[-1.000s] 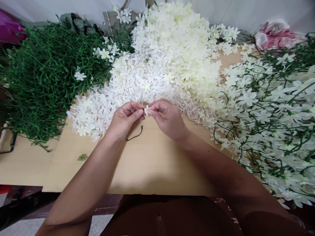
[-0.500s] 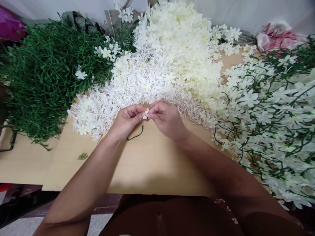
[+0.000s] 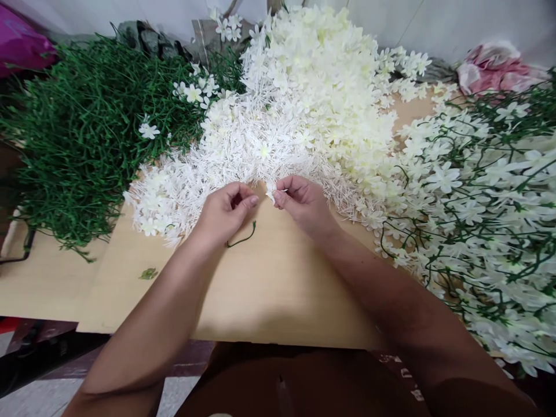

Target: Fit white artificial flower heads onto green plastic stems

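Between the thumb and forefinger of my right hand (image 3: 299, 200) is a small white artificial flower (image 3: 270, 191), its petals showing at the fingertips. My left hand (image 3: 230, 208) is a short gap to the left, thumb and forefinger pressed together; whatever they may hold is too small to make out. Just below the left hand, a short green plastic stem (image 3: 243, 238) lies curved on the tan board (image 3: 278, 289). Right behind both hands spreads a heap of thin white flower pieces (image 3: 234, 139).
Pale cream petals (image 3: 330, 75) are piled at the back centre. A mound of green stems (image 3: 87, 127) fills the left. Assembled white flowers on green stems (image 3: 473, 231) cover the right. A small greenish scrap (image 3: 148, 273) lies near my left forearm. A pink-and-white cloth (image 3: 495, 66) sits at the back right.
My hands, whose fingertips met at a small white piece, are now apart. The white flower has moved right with my right hand. The view has shifted slightly.
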Tool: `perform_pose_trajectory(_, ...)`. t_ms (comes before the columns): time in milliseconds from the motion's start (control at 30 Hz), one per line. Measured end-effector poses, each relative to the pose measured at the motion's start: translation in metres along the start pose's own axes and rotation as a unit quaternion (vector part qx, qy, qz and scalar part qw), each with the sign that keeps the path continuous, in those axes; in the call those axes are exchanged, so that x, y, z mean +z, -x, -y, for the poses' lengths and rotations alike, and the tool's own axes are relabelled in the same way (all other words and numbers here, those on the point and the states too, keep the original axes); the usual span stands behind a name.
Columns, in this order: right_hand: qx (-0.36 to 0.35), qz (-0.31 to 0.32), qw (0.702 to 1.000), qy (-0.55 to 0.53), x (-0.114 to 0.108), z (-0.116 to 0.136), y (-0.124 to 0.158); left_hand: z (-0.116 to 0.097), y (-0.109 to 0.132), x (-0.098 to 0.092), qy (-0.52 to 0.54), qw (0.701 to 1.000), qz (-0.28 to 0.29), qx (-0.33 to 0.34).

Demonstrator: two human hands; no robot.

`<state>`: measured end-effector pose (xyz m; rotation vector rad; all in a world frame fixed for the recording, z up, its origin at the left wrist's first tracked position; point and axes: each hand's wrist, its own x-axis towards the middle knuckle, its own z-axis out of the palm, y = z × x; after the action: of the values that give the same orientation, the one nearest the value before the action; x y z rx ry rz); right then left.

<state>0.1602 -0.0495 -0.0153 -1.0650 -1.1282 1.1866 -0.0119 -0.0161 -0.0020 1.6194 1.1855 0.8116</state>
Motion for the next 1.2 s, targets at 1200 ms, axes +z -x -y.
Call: perform_pose_trajectory(1200, -0.202, -0.027, 0.948, 0.245, 0.009, -0.001, 0.013, -0.003, 0.014, 0.008, -0.122, 0.98, -0.049, 0.147)
